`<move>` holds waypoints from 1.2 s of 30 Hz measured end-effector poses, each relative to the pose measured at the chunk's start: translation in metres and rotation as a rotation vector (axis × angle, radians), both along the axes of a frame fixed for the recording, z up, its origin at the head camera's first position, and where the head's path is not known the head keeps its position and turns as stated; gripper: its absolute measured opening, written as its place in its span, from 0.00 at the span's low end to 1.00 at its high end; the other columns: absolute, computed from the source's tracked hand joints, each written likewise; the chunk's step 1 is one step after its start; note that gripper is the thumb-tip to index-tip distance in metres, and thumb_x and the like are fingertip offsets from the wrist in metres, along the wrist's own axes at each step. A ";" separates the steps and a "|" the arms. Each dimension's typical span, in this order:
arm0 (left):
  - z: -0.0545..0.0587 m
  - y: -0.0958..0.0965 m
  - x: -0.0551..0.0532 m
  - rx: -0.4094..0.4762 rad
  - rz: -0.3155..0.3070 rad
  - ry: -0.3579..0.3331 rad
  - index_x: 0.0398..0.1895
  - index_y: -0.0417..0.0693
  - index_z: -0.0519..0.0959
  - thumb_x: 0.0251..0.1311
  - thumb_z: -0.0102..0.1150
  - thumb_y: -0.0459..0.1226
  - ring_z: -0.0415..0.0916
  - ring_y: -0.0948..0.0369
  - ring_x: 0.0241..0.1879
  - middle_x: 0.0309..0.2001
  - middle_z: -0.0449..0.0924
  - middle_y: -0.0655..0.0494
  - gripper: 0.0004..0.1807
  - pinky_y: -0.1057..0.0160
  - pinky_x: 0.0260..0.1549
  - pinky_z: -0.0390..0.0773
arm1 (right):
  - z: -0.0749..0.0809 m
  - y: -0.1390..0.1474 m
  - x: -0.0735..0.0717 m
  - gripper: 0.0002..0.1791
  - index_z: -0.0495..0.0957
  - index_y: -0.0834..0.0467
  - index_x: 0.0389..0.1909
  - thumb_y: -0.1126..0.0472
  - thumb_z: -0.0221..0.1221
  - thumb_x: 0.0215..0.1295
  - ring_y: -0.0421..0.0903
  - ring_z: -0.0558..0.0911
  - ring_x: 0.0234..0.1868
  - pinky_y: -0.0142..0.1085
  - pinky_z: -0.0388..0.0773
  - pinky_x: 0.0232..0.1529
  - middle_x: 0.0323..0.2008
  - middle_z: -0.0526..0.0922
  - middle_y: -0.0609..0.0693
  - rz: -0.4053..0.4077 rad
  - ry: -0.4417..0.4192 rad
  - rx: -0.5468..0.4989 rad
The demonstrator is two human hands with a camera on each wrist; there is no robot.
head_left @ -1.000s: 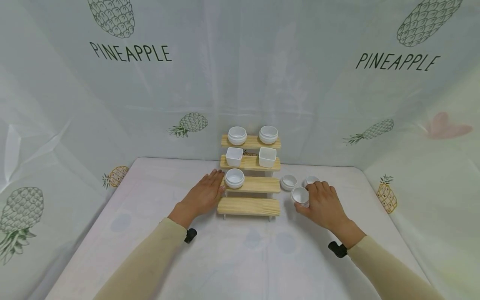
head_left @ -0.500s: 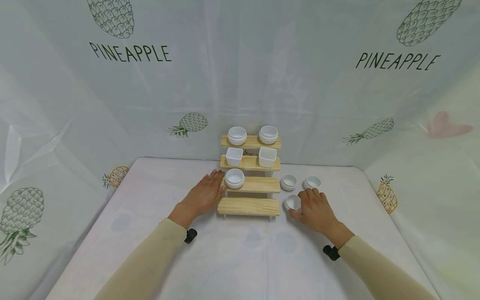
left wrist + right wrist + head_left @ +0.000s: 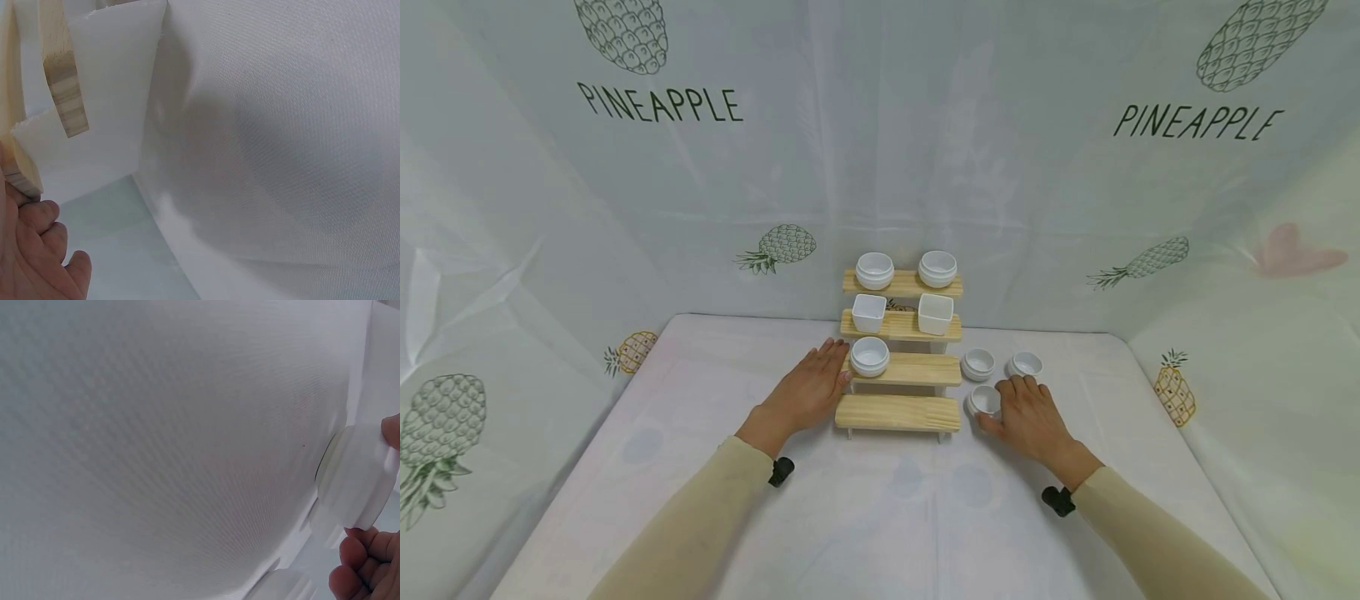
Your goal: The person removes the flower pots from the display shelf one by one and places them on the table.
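Note:
My right hand (image 3: 1036, 421) pinches a small round white bowl (image 3: 983, 400) between thumb and fingers, low over the table beside the stand's right end. In the right wrist view, this ribbed bowl (image 3: 356, 478) is tilted, with the thumb and fingertips at opposite sides of its rim. A stepped wooden stand (image 3: 897, 412) rises in the middle. Fairly straight fingers of my left hand (image 3: 805, 387) rest against its left side, near one round bowl (image 3: 869, 356) on the second step from the front. The left wrist view has the fingertips touching a wooden step's end (image 3: 24, 178).
Two more round bowls (image 3: 977, 364) (image 3: 1025, 364) sit behind the right hand on the cloth-covered table (image 3: 880, 525). Two square bowls (image 3: 868, 312) (image 3: 936, 313) occupy the third step, and two round bowls (image 3: 875, 270) (image 3: 937, 268) the top. A pineapple-print curtain (image 3: 1037, 167) hangs behind.
The right hand has brought its bowl left and toward me, away from the two loose bowls, close to the stand's right end. The left hand has stayed in place.

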State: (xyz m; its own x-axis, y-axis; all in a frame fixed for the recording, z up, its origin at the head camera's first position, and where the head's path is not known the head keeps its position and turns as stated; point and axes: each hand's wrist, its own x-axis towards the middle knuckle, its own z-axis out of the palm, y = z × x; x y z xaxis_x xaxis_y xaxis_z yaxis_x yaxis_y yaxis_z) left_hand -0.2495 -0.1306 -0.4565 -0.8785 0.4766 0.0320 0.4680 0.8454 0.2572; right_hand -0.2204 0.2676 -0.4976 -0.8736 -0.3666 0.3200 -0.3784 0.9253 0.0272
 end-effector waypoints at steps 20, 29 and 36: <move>0.004 0.000 0.002 0.000 -0.001 0.007 0.84 0.35 0.52 0.87 0.32 0.51 0.47 0.45 0.84 0.83 0.54 0.40 0.35 0.44 0.83 0.52 | -0.001 0.001 -0.003 0.31 0.78 0.67 0.40 0.39 0.68 0.63 0.57 0.75 0.38 0.45 0.70 0.33 0.33 0.76 0.56 -0.002 0.008 0.017; 0.001 0.001 0.000 -0.007 0.007 -0.005 0.84 0.36 0.51 0.87 0.29 0.52 0.46 0.47 0.85 0.84 0.52 0.41 0.36 0.45 0.83 0.51 | -0.001 -0.001 -0.004 0.32 0.78 0.67 0.40 0.38 0.68 0.63 0.57 0.75 0.39 0.45 0.70 0.34 0.33 0.75 0.56 0.002 0.006 0.017; 0.000 0.001 -0.001 -0.009 0.009 -0.002 0.85 0.36 0.51 0.87 0.29 0.52 0.45 0.47 0.85 0.84 0.52 0.42 0.36 0.45 0.83 0.51 | -0.001 -0.001 -0.004 0.32 0.78 0.66 0.40 0.38 0.67 0.64 0.57 0.75 0.40 0.45 0.70 0.34 0.33 0.75 0.56 -0.001 0.010 0.017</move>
State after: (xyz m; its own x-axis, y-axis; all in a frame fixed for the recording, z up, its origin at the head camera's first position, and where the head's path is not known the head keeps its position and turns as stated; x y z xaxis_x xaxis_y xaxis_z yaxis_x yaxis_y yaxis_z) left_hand -0.2503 -0.1295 -0.4562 -0.8831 0.4685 0.0264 0.4595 0.8520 0.2509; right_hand -0.2241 0.2669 -0.4991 -0.8707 -0.3715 0.3224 -0.3772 0.9249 0.0471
